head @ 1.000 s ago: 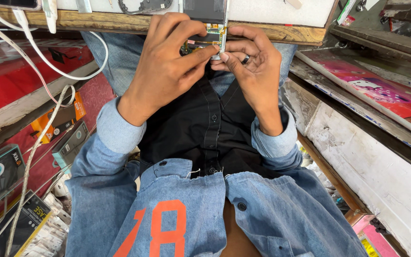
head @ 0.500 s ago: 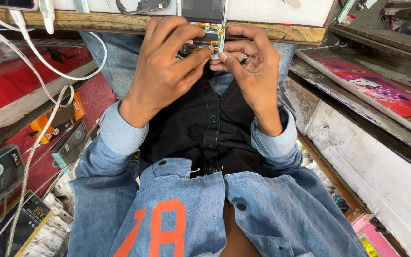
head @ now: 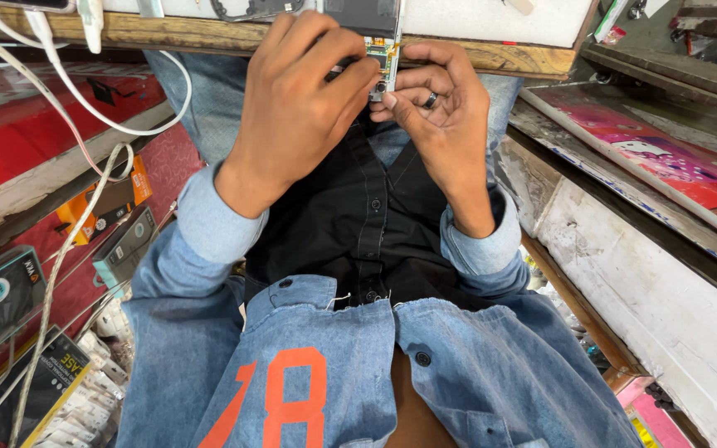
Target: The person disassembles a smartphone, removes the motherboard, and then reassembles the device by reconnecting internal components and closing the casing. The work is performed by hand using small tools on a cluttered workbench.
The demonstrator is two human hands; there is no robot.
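Observation:
An opened phone (head: 373,25) with its circuit board showing lies at the front edge of a white-topped wooden bench (head: 491,51). My left hand (head: 304,108) covers the phone's lower left part, fingers curled onto the board. My right hand (head: 441,116), wearing a dark ring, pinches the phone's lower right edge with thumb and fingertips. Whether a small tool or part sits between the fingers is hidden. Both wrists come out of rolled blue denim sleeves over a black shirt.
White cables (head: 85,108) hang from the bench on the left, over a red shelf with boxed accessories (head: 118,241). On the right a white panel (head: 649,274) and a pink printed board (head: 657,166) run close beside my arm.
The view has shifted slightly so the hands and phone sit higher in the frame. My left fingers have closed further over the board. Both hands stay on the phone.

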